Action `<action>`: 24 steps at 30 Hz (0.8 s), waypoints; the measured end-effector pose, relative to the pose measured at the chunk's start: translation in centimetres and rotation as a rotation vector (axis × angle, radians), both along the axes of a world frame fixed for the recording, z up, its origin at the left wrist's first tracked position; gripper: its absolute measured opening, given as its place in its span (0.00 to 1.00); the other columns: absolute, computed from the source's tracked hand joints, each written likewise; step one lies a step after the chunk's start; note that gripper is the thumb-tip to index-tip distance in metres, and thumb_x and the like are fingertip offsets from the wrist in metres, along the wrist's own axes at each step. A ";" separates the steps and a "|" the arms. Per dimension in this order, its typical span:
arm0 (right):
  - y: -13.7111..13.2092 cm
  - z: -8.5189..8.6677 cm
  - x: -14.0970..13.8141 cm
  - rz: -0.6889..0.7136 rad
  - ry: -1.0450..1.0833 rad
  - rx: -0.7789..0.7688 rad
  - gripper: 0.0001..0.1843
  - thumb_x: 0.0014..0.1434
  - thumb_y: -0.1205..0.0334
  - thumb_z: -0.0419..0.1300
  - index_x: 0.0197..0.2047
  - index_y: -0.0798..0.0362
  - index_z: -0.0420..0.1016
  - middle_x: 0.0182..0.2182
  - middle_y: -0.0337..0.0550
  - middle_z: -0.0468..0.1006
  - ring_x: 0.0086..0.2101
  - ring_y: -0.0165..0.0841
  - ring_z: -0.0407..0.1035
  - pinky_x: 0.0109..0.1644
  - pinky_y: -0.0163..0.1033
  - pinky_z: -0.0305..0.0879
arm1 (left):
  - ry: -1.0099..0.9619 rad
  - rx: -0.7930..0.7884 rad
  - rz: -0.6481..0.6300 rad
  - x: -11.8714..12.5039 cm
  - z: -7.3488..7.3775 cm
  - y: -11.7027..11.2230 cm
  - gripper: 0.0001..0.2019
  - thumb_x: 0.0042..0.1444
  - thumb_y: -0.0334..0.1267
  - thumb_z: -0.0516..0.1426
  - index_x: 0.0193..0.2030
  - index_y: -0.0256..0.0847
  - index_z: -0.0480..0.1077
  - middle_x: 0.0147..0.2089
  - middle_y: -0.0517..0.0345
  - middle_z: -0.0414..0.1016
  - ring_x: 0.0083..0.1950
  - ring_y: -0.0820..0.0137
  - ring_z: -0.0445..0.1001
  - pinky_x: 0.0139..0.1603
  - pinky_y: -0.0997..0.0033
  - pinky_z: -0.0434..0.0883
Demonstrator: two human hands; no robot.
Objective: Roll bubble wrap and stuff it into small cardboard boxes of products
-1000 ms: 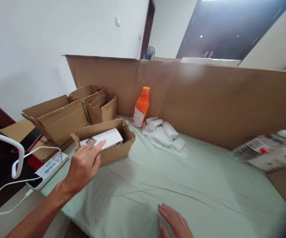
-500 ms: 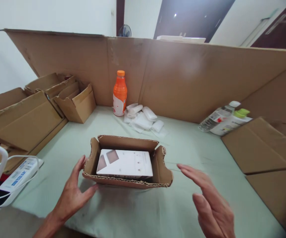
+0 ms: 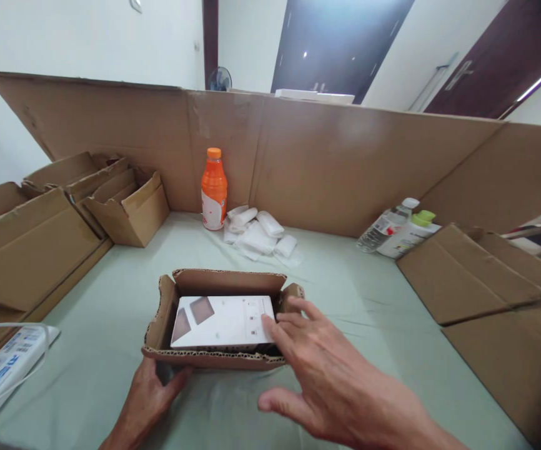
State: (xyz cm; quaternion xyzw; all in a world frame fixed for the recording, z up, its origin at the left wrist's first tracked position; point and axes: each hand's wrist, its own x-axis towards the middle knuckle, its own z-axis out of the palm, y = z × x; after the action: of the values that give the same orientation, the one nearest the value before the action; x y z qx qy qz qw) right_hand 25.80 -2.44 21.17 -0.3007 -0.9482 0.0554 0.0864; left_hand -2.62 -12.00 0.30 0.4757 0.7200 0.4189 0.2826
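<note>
A small open cardboard box rests on the cloth-covered table in front of me. Inside it lies a white printed carton. My right hand reaches over the box's right end, fingers spread and thumb apart, with a fingertip at the carton's right edge. Whether it presses on the carton I cannot tell. At the front left corner of the box is my left hand, thumb held away from the fingers; the box partly hides its fingertips.
An orange bottle stands at the back beside several white wrapped packets. Cardboard boxes line the left side. At right, a clear water bottle and a white pack with a green cap lean near another cardboard box.
My right hand has moved left, from beside the box to over its right end. My left hand has shifted to the box's lower left corner. The camera view has turned slightly right.
</note>
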 end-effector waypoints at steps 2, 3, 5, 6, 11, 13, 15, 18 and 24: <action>-0.1 -0.5 -0.1 0.062 0.056 -0.046 0.46 0.52 0.35 0.67 0.62 0.62 0.67 0.44 0.58 0.81 0.48 0.51 0.74 0.65 0.59 0.58 | 0.035 -0.059 0.057 0.4 0.5 0.1 0.37 0.48 0.62 0.62 0.59 0.42 0.67 0.56 0.40 0.77 0.61 0.39 0.72 0.60 0.38 0.69; -0.1 -0.6 -0.2 0.085 0.068 -0.068 0.50 0.52 0.34 0.67 0.64 0.63 0.65 0.45 0.59 0.81 0.49 0.51 0.73 0.66 0.58 0.57 | 0.049 -0.069 0.083 0.6 0.7 0.2 0.38 0.48 0.63 0.61 0.61 0.42 0.66 0.56 0.41 0.77 0.61 0.40 0.72 0.60 0.39 0.69; 0.0 -0.6 -0.3 0.120 0.066 -0.108 0.53 0.52 0.33 0.66 0.67 0.63 0.61 0.47 0.60 0.80 0.51 0.50 0.73 0.66 0.58 0.56 | 0.066 -0.066 0.125 0.8 1.0 0.3 0.41 0.46 0.64 0.61 0.63 0.42 0.64 0.56 0.42 0.77 0.60 0.42 0.73 0.59 0.41 0.71; 0.2 -0.5 -0.2 0.130 0.072 -0.116 0.53 0.52 0.32 0.66 0.67 0.64 0.61 0.48 0.60 0.80 0.51 0.49 0.73 0.66 0.58 0.55 | 0.073 -0.075 0.152 0.9 1.0 0.4 0.43 0.45 0.65 0.61 0.63 0.41 0.64 0.56 0.41 0.77 0.59 0.42 0.73 0.58 0.41 0.71; 1.1 -2.1 3.3 0.056 0.473 0.049 0.28 0.62 0.44 0.63 0.58 0.53 0.71 0.48 0.52 0.80 0.51 0.47 0.73 0.64 0.57 0.58 | 0.107 -0.101 0.187 0.3 -0.1 0.1 0.42 0.43 0.67 0.61 0.58 0.37 0.67 0.56 0.38 0.77 0.58 0.39 0.74 0.57 0.40 0.72; 0.9 -4.7 5.3 -0.169 0.722 0.133 0.13 0.67 0.58 0.59 0.54 0.48 0.73 0.44 0.46 0.81 0.47 0.42 0.75 0.57 0.51 0.66 | 0.113 -0.061 0.158 0.1 -0.9 -0.1 0.38 0.46 0.64 0.61 0.57 0.40 0.67 0.55 0.41 0.77 0.59 0.41 0.74 0.57 0.42 0.72; 0.4 -8.2 6.5 -0.366 0.792 0.033 0.12 0.67 0.63 0.57 0.52 0.46 0.75 0.43 0.45 0.81 0.45 0.40 0.76 0.50 0.47 0.71 | 0.126 -0.036 0.163 -0.1 -1.5 -0.3 0.35 0.46 0.63 0.61 0.55 0.41 0.68 0.52 0.44 0.79 0.57 0.42 0.75 0.55 0.44 0.74; -0.3 -12.9 6.2 -0.347 0.648 -0.348 0.22 0.64 0.53 0.60 0.60 0.48 0.72 0.53 0.51 0.78 0.50 0.44 0.74 0.51 0.48 0.74 | 0.161 -0.027 0.188 0.0 -1.6 0.0 0.34 0.44 0.63 0.62 0.52 0.42 0.69 0.48 0.45 0.80 0.54 0.42 0.77 0.51 0.45 0.76; 4.4 -15.4 2.0 -0.312 0.734 -0.671 0.25 0.64 0.47 0.56 0.57 0.54 0.72 0.49 0.53 0.79 0.47 0.45 0.74 0.51 0.48 0.72 | 0.114 0.008 0.142 0.5 1.2 5.9 0.34 0.44 0.58 0.62 0.55 0.41 0.65 0.49 0.44 0.79 0.51 0.47 0.79 0.50 0.48 0.76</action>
State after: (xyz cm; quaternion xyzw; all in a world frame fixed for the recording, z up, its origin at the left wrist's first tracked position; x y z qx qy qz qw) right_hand 27.76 1.98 5.76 -0.4102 -0.7295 0.4444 0.3194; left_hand -2.15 -6.12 1.48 0.4476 0.7652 0.4129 0.2089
